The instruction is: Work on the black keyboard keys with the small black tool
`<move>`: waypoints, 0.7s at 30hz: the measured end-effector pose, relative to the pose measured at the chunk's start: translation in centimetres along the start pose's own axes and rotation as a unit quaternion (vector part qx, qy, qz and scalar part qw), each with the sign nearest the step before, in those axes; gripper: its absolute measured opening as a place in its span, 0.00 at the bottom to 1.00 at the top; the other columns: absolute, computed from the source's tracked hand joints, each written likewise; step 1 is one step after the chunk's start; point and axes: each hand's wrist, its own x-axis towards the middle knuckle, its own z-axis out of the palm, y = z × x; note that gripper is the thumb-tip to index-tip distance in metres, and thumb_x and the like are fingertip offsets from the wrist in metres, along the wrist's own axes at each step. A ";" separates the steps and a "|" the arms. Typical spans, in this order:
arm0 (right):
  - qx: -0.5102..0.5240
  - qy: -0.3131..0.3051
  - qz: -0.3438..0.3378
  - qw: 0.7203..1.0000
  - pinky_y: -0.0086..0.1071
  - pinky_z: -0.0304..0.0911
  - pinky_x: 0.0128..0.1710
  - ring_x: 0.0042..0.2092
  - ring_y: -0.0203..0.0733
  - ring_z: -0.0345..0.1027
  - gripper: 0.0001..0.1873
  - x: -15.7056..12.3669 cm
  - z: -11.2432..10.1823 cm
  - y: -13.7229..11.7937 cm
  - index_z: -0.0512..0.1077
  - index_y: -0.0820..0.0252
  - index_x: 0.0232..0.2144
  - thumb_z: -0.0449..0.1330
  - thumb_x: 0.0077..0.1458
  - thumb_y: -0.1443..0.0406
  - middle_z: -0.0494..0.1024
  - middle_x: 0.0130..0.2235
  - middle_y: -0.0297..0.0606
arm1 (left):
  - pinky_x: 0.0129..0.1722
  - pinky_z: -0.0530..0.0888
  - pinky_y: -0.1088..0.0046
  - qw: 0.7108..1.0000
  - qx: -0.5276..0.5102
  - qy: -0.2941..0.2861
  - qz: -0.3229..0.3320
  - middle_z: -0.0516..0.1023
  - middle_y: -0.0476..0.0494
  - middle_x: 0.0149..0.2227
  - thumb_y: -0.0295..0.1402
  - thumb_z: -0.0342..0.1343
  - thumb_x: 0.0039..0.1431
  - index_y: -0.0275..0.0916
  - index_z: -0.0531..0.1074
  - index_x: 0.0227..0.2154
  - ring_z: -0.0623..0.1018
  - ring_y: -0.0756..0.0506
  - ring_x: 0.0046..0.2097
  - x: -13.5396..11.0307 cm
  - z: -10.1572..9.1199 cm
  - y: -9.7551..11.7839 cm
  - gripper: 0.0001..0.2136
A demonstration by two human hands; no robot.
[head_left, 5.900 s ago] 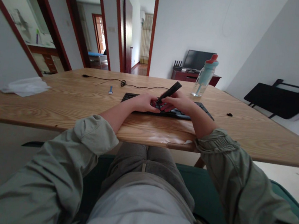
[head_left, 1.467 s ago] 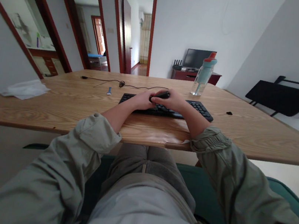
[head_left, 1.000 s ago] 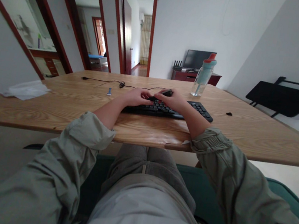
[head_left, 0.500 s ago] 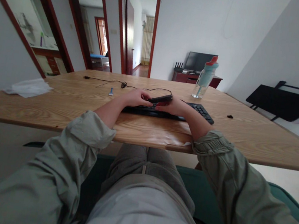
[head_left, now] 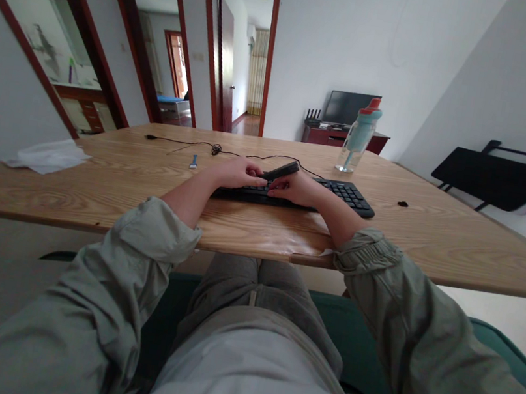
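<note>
A black keyboard [head_left: 349,197] lies on the wooden table in front of me, partly covered by both hands. My left hand [head_left: 239,174] is over its left half, fingers closed around the lower end of a slim black object [head_left: 281,171]. That object slants up to the right above the keys; its kind is not clear. Beside it my right hand [head_left: 296,187] is over the middle of the keyboard, thumb and fingers pinched together close to the keys. Whatever may be between those fingertips is too small to make out.
A clear bottle with a red lid [head_left: 358,139] stands behind the keyboard. The keyboard's black cable [head_left: 215,149] runs across the table. A small blue-and-white piece [head_left: 194,162], white paper [head_left: 49,155] and a small dark thing [head_left: 403,204] lie around.
The black object has tilted more steeply, its right end rising. My right hand has shifted slightly left, with its fingers more tightly pinched. My left hand has barely moved.
</note>
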 end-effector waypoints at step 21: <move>0.169 0.189 0.056 0.966 0.34 0.62 0.36 0.34 0.41 0.67 0.23 0.6 -0.6 -0.3 0.73 0.63 0.28 0.59 0.54 0.47 0.77 0.29 0.39 | 0.47 0.72 0.67 0.994 -0.002 0.083 0.068 0.80 0.41 0.42 0.36 0.60 0.53 0.34 0.76 0.46 0.77 0.42 0.44 1.8 3.5 2.4 0.18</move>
